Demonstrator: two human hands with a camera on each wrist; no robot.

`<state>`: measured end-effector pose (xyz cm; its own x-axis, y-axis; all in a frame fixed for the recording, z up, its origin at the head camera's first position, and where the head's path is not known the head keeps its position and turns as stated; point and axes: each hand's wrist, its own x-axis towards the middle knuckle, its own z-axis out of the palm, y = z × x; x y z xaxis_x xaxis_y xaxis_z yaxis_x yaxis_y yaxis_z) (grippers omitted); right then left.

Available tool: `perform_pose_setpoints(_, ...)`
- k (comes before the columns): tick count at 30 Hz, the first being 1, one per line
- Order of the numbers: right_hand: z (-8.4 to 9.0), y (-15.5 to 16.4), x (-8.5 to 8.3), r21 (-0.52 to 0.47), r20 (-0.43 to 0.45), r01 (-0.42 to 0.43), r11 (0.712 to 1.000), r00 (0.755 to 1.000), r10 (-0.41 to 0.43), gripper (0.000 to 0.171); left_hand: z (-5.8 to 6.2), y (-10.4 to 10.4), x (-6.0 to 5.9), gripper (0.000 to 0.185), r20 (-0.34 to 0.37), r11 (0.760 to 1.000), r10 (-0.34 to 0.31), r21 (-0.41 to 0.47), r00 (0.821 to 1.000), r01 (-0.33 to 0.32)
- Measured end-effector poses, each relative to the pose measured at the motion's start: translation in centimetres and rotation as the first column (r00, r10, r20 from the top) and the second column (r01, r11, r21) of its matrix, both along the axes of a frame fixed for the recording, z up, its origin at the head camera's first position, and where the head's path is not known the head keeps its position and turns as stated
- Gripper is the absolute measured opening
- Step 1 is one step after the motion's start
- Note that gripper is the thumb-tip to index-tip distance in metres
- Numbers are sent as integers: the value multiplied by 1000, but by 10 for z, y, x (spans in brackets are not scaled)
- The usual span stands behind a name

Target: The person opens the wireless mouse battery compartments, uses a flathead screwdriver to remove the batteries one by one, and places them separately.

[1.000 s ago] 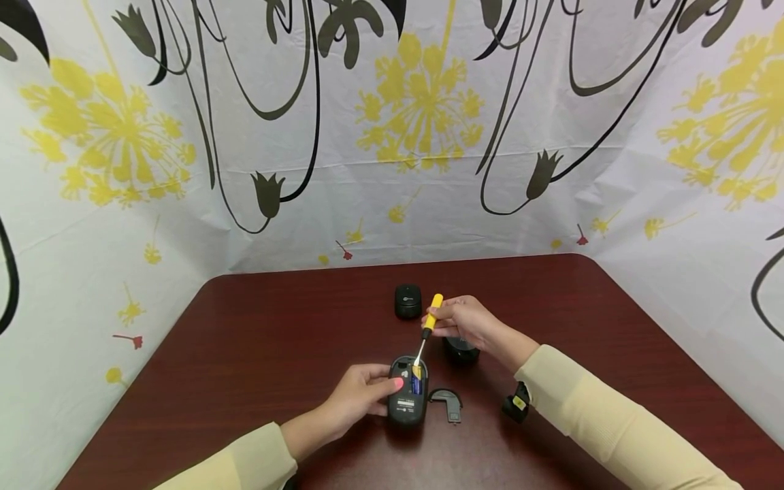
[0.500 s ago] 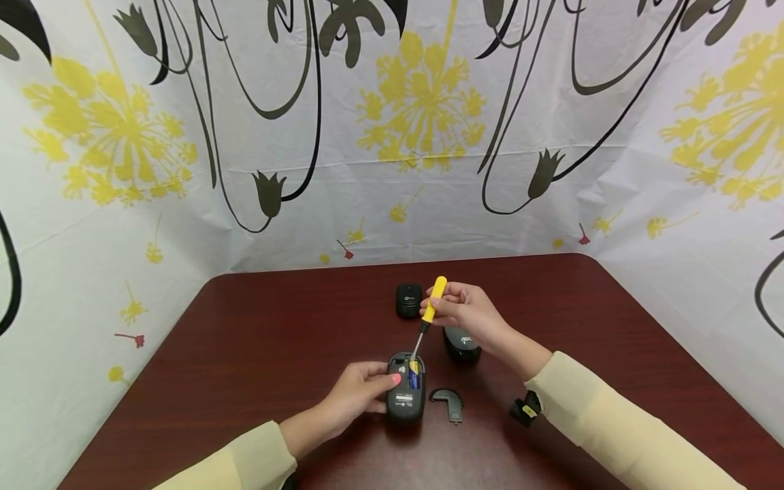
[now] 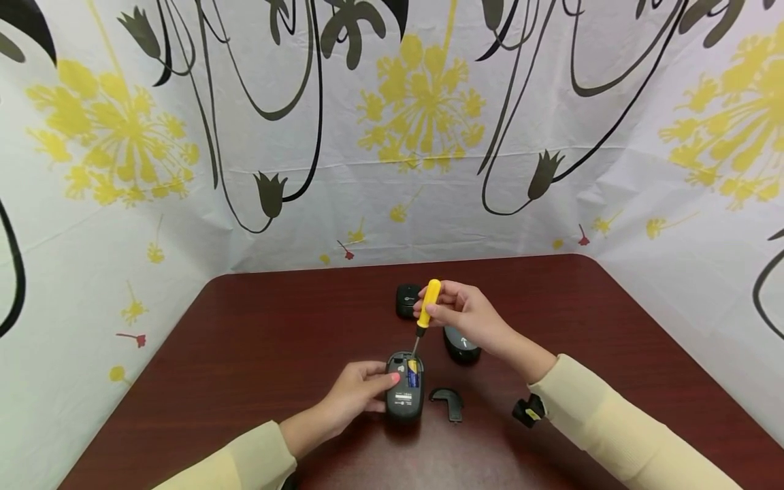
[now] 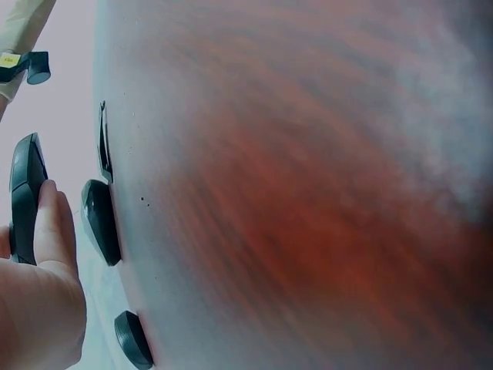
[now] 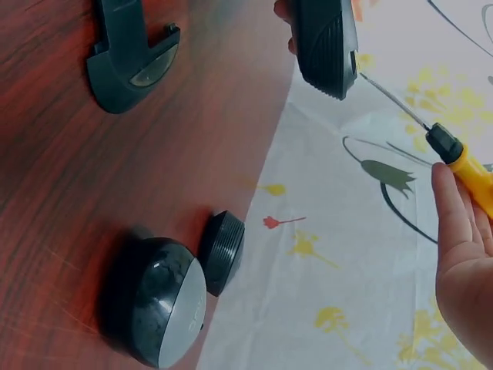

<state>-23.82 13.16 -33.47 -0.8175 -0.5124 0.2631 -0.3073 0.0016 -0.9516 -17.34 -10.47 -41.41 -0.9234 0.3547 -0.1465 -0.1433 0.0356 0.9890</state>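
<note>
**Screwdriver lifted a little above the opened mouse**

Since the earlier frames, the right hand has drawn the yellow-handled screwdriver upward and slightly toward the left of the frame, so the handle now stands steeper and higher. Its fingers are curled around the handle, clamped on it. The metal tip points down at the top edge of the upturned mouse at the lower centre of the head view; whether the tip touches the mouse is hard to tell from here.

The left hand grips the mouse from its left side, thumb and fingers wrapped on the body, holding it against the dark red surface. A battery with a blue and yellow wrap lies in the open compartment.

Just right of the mouse, the detached battery cover lies flat on the surface. A second black mouse sits below the right hand, partly hidden by it. A small round black object stands further up the frame, just left of the screwdriver handle.
</note>
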Motion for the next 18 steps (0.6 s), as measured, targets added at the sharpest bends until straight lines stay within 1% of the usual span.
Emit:
perform_pose_setpoints(3,-1,-1,-3,5,31,16,1000,999,-17,29,0,0,1,43,-5,1000,2,-7,1000,-2)
perform_pose_setpoints(6,-5,0,-7,11,101,55,998,993,-56,32,0,0,2,43,-4,1000,-2,-13,1000,1)
perform_pose_setpoints(9,-10,1,-11,14,182,89,996,979,-90,35,1,0,3,43,-1,1000,-1,-23,1000,1)
perform_pose_setpoints(12,-15,3,-16,23,244,111,994,963,-113,38,2,1,4,43,-7,999,6,-37,1000,-6)
perform_pose_setpoints(18,-20,5,-23,17,350,125,992,929,-123,38,3,1,3,43,-14,999,6,-45,1000,-6)
